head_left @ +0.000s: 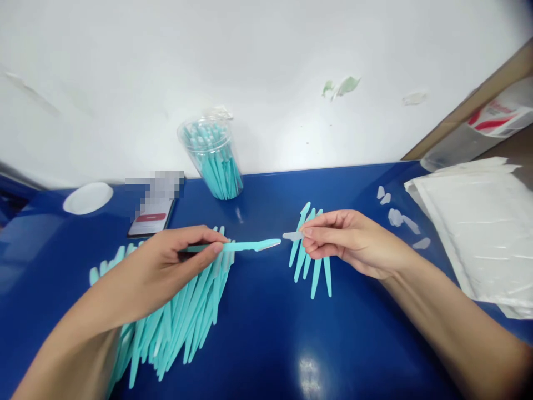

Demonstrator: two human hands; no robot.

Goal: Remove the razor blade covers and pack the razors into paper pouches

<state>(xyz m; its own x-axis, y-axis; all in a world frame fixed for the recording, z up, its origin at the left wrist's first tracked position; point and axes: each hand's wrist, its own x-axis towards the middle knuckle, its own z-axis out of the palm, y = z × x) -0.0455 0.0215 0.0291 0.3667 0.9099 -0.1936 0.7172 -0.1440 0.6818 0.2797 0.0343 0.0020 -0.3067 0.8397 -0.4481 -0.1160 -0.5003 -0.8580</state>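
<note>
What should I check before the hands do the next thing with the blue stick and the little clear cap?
1. Left hand has a firm grip on the teal stick: ok.
2. Right hand pinches the clear cap: ok.
3. Cap lined up with the stick's tip: ok, a small gap remains.
4. Cap on the tip: not ok.
5. Loose caps within reach: ok.
6. Cap undamaged: cannot tell.

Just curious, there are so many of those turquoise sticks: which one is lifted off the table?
The turquoise stick pinched in the left hand, pointing toward the right hand. The other sticks lie in two piles on the blue table or stand in the clear jar.
</note>
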